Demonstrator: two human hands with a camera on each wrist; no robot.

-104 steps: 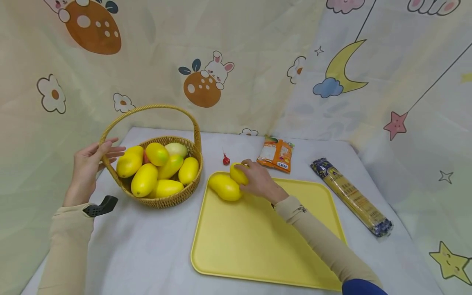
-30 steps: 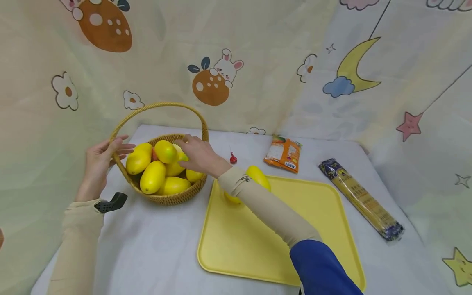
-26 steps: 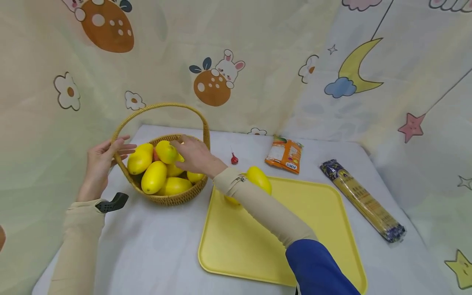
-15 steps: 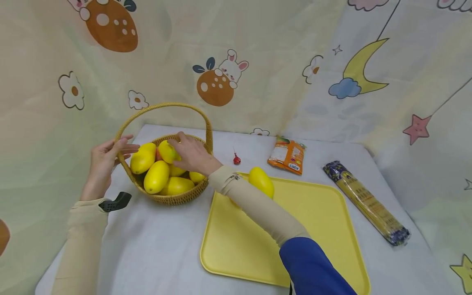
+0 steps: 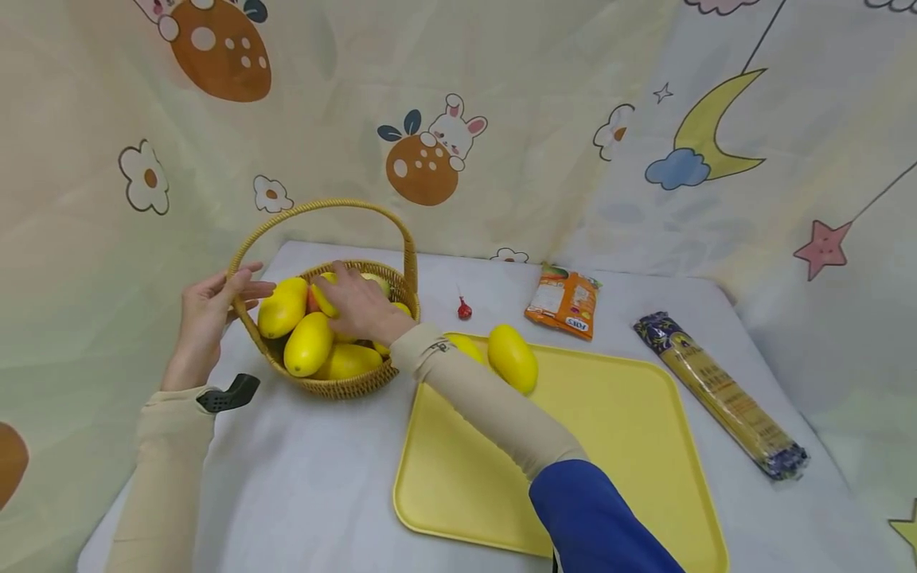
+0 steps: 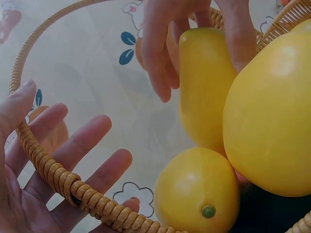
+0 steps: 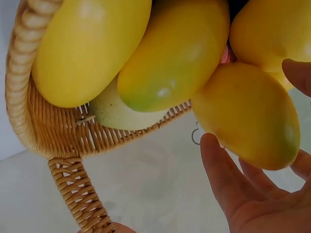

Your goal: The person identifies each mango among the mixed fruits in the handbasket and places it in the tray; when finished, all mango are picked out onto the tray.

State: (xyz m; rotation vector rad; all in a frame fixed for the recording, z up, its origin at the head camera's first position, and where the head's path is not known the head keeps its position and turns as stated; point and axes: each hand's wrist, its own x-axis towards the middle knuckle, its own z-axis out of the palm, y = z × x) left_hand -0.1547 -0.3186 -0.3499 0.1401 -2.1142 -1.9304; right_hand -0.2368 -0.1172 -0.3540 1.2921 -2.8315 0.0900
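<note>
A wicker basket (image 5: 344, 388) with a tall handle holds several yellow mangoes (image 5: 308, 344), a pale green fruit (image 7: 116, 109) and something red, mostly hidden. My left hand (image 5: 204, 318) is at the handle's left side, fingers extended behind the handle, which crosses in front of them in the left wrist view. My right hand (image 5: 361, 302) reaches into the basket over a green-tipped mango (image 7: 250, 116). Its thumb and fingers are spread around that mango, with a gap visible at the thumb. On the yellow tray (image 5: 573, 461) lie two mangoes (image 5: 513, 358), one partly behind my right sleeve.
Behind the tray are an orange snack packet (image 5: 564, 302) and a small red item (image 5: 464, 309). A long pack of noodles (image 5: 719, 394) lies right of the tray. A printed cloth backdrop (image 5: 544, 119) rises behind the table.
My right hand has left the mango it held at the tray, gone to the basket, and shifted further left over the fruit. My left hand stays at the handle. The view drifts slightly.
</note>
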